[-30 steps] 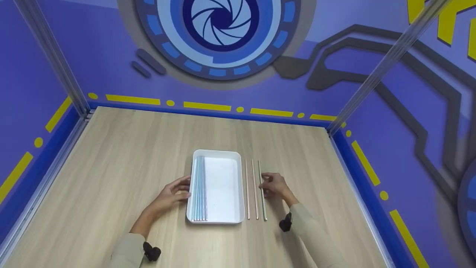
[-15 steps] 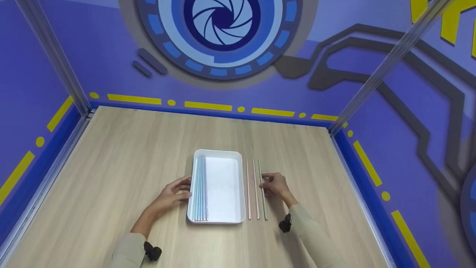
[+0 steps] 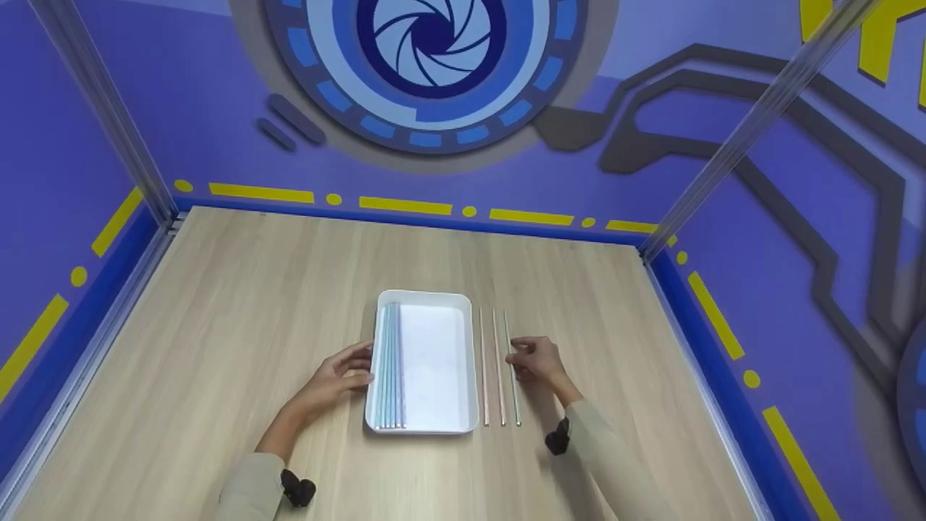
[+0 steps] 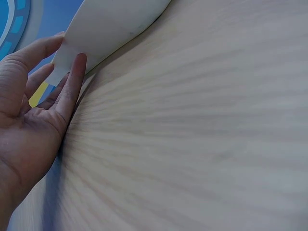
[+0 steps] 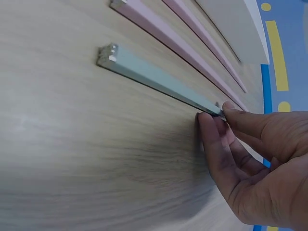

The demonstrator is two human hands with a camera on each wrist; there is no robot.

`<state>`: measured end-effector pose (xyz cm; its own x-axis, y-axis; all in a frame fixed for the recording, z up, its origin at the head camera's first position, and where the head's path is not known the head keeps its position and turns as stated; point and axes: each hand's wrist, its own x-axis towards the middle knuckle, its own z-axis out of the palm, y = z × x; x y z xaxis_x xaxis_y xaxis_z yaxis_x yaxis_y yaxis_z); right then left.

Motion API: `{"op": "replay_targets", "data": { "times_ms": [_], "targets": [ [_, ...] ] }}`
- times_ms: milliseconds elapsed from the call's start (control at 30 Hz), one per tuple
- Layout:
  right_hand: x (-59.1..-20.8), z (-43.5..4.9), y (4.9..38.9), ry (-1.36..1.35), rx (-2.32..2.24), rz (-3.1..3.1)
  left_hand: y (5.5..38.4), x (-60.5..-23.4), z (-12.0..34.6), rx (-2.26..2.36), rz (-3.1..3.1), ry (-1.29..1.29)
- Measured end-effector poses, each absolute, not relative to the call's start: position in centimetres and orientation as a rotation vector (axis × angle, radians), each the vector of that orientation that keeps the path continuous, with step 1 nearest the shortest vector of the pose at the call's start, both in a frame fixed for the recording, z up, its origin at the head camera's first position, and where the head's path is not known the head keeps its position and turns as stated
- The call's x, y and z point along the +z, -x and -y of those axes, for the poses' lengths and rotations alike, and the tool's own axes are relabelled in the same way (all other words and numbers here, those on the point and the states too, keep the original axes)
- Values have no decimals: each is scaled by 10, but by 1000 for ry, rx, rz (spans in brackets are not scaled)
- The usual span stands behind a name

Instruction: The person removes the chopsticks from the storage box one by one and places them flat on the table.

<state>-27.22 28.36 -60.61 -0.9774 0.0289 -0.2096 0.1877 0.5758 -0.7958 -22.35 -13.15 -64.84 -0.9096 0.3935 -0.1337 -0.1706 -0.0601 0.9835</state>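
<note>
A white rectangular tray point(image 3: 434, 362) rests on the table, with several light-blue chopsticks point(image 3: 388, 365) and a lilac one point(image 3: 401, 365) side by side along its left wall. My left hand point(image 3: 333, 380) touches that wall from outside; in the left wrist view its fingers point(image 4: 72, 86) look nearly straight. Right of the tray, two pink chopsticks point(image 3: 485, 369) point(image 3: 499, 369) lie parallel. Beside them is a pale green chopstick point(image 5: 154, 74), which my right hand point(image 3: 537, 360) pinches between thumb and finger. Whether it is off the table I cannot tell.
The wooden tabletop point(image 3: 289, 268) is bounded by blue-purple printed walls point(image 3: 217, 108) at the back and sides. Metal posts point(image 3: 123, 123) stand at the back corners. A black wrist device point(image 3: 296, 488) sits at each sleeve.
Hardly anything differs. The right hand keeps its pinch on the green chopstick, whose near end has shifted very slightly. The left hand stays at the tray.
</note>
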Motion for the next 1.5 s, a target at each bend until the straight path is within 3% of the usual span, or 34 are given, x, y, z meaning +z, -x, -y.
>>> {"op": "replay_targets", "data": {
  "times_ms": [433,867,1200,1500],
  "targets": [
    [-579,-263,280,-60,-1379,-2620,223,-648,135,2046,-1855,-228],
    [-560,-214,287,354,-1352,-2628,227,-647,135,2028,-1906,-203],
    [-563,-174,293,430,-1262,-2460,227,-648,133,2031,-1918,-210],
    [-576,-142,288,342,-1197,-2391,221,-650,129,2038,-1899,-249]
  ]
}}
